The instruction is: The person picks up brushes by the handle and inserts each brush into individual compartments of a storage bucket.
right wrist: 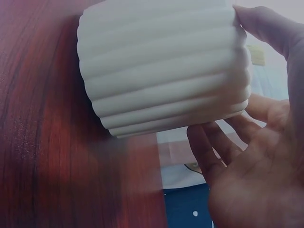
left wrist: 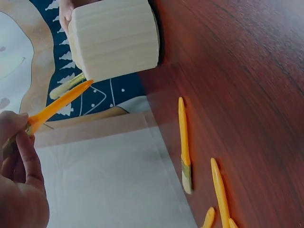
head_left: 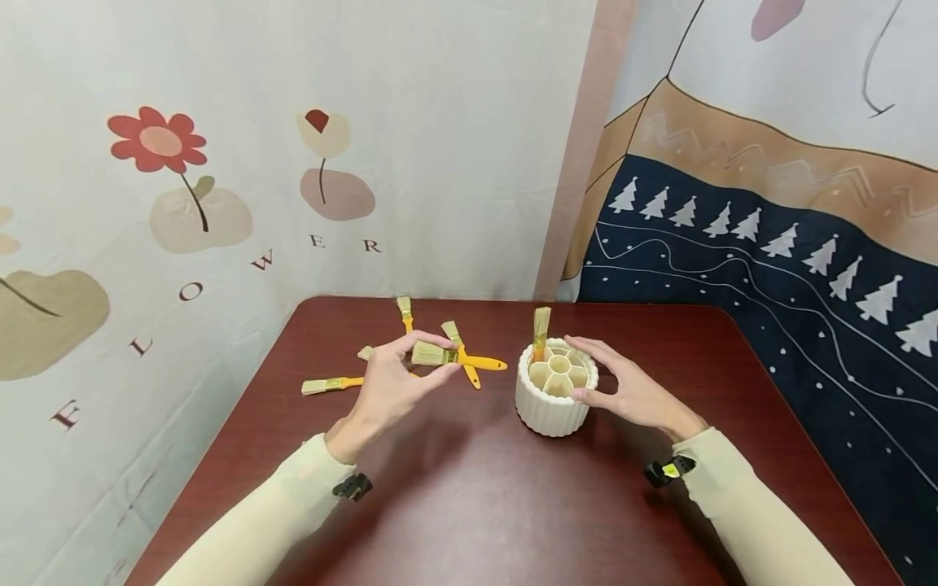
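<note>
My left hand (head_left: 388,389) pinches a paintbrush (head_left: 482,363) near its metal band, above the table. Its yellow handle points right toward a cream, ribbed round holder (head_left: 553,417); its pale bristles are toward the hand. On the holder's right side, my right hand (head_left: 636,394) grips the rim, thumb on the near side and fingers on the far side. The holder has petal-shaped compartments around a round middle one. Another paintbrush (head_left: 541,330) stands bristles up in a back-left compartment. In the right wrist view, the holder's ribbed wall (right wrist: 161,66) lies between thumb and fingers.
Several more yellow-handled paintbrushes lie on the dark red table (head_left: 469,505): one at left (head_left: 322,386), one at the back (head_left: 405,308), and one right of the left hand (head_left: 451,331). Another is partly hidden behind that hand. Printed cloth (head_left: 469,146) hangs behind the table.
</note>
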The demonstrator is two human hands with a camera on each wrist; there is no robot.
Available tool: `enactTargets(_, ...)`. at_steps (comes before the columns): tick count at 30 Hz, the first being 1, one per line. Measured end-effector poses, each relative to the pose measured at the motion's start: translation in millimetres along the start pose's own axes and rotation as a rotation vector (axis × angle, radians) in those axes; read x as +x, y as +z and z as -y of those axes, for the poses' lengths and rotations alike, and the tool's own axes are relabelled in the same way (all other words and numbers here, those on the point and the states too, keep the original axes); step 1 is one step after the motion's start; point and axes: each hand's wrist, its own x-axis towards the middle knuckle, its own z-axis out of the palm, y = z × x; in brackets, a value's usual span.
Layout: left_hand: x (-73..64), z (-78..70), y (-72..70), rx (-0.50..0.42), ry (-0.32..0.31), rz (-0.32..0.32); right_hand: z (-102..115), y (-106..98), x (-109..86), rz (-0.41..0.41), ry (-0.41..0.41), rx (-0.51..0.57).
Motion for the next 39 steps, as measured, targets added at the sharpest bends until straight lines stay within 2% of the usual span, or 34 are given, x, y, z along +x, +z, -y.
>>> enactTargets(7, 1.3, -2.9, 6.1, -0.142, 0.006, -0.006, 3, 2, -1.0, -0.016, -0.011, -0.029)
enactTargets(15, 4.6, -9.3, 12.4, -0.227, 0.012, -0.050, 6, 5, -2.4, -0.044, 0.004, -0.074)
enactTargets(22, 8.1, -19.9, 18.2, -0.240, 0.002, -0.066, 12, 6, -3.6, -0.071, 0.006, -0.113)
enactTargets(29, 8.9, -24.0, 23.5, -0.255, 0.023, -0.089, 17, 8, -4.9, -0.084, 0.009, -0.135)
enactTargets(39, 13.7, -23.1, 39.3, -0.195, 0.042, -0.048, 24, 11, -7.1, -0.113, 0.014, -0.186)
